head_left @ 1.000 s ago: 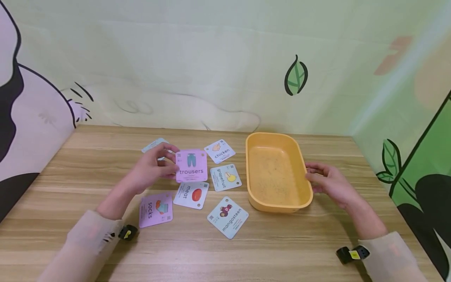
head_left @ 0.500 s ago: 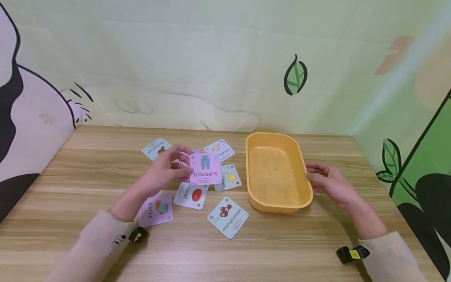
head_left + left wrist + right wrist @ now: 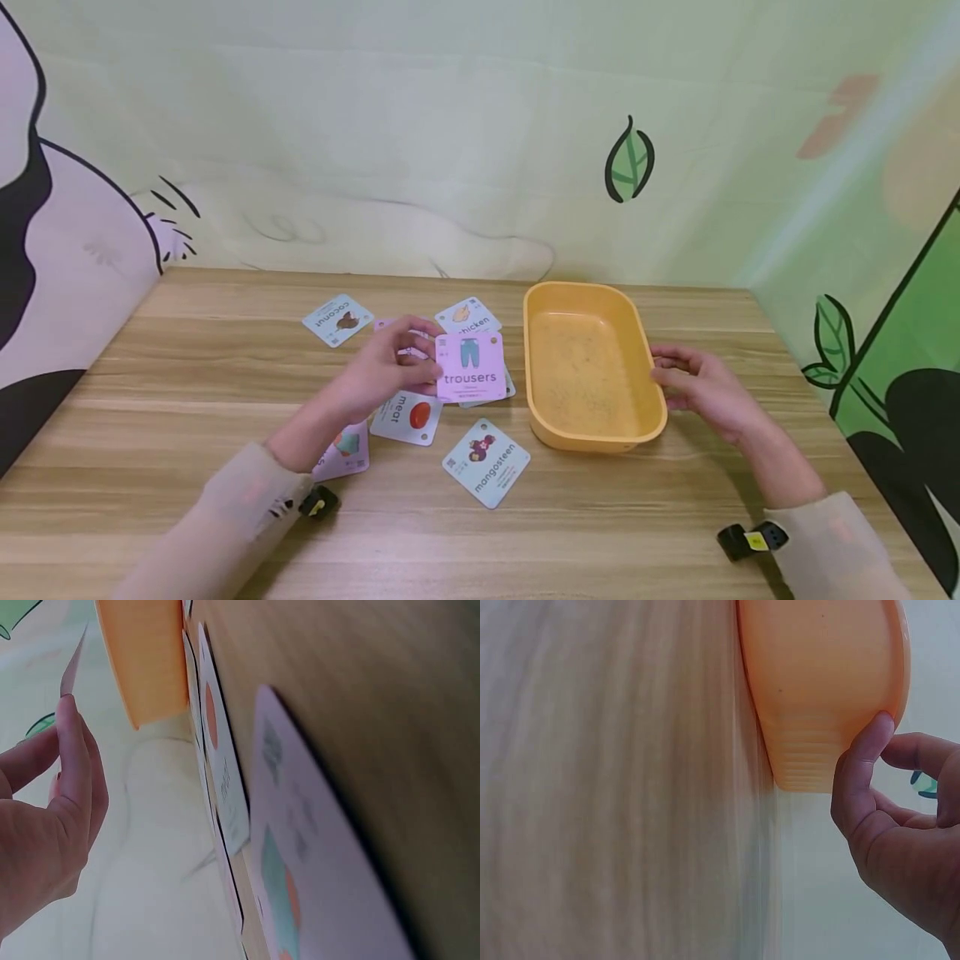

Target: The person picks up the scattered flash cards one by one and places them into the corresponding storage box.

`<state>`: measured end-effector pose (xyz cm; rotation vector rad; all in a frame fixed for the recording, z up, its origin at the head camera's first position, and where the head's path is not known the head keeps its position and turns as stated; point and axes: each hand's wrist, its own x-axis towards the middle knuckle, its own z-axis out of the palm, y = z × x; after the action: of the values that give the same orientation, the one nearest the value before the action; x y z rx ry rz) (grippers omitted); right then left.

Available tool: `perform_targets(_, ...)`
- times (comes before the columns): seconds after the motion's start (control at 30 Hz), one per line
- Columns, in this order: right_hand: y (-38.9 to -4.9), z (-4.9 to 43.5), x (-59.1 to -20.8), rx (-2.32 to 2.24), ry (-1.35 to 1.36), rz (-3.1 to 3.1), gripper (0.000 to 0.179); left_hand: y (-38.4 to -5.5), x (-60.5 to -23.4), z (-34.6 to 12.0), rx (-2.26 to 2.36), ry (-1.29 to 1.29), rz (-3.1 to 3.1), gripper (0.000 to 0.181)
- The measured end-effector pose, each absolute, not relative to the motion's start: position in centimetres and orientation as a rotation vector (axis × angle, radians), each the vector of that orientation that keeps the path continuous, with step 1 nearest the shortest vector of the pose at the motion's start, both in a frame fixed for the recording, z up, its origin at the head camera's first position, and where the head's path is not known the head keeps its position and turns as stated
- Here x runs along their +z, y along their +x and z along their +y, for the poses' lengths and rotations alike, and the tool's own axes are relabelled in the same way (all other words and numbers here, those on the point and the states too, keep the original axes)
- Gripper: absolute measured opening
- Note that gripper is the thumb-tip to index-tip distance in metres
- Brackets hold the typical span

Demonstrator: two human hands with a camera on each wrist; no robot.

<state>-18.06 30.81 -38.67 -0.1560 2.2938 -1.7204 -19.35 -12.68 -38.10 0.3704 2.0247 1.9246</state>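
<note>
In the head view my left hand (image 3: 382, 371) pinches a purple trousers card (image 3: 470, 367) by its left edge, between thumb and fingers. The left wrist view shows this card nearly edge-on, raised off the table. Beneath it lie the grapefruit card (image 3: 510, 387), mostly covered, and part of the chicken card (image 3: 465, 315). My right hand (image 3: 701, 387) holds the right rim of a yellow plastic basin (image 3: 534, 400). In the right wrist view my thumb rests against the basin's outer wall, just under the rim, with the forefinger beside it.
More cards lie on the wooden table (image 3: 600, 525): coconut (image 3: 337, 320), meat (image 3: 408, 418), mangosteen (image 3: 486, 463) and a socks card (image 3: 349, 454) partly under my left forearm. Another purple card (image 3: 382, 324) is partly hidden behind my left hand. A printed cloth backdrop (image 3: 375, 150) rises behind.
My left hand has carried the trousers card rightward, toward the basin. The coconut card has come into full view, while the grapefruit card is now mostly covered. My right hand stays in place.
</note>
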Motion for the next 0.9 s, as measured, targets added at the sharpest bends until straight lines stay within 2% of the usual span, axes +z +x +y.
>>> perform_targets(0.9, -18.2, 30.8, -38.8, -1.743, -0.177, 2.268, 0.056, -19.6, -37.7, -7.5, 1.918, 0.310, 1.928, 0.050)
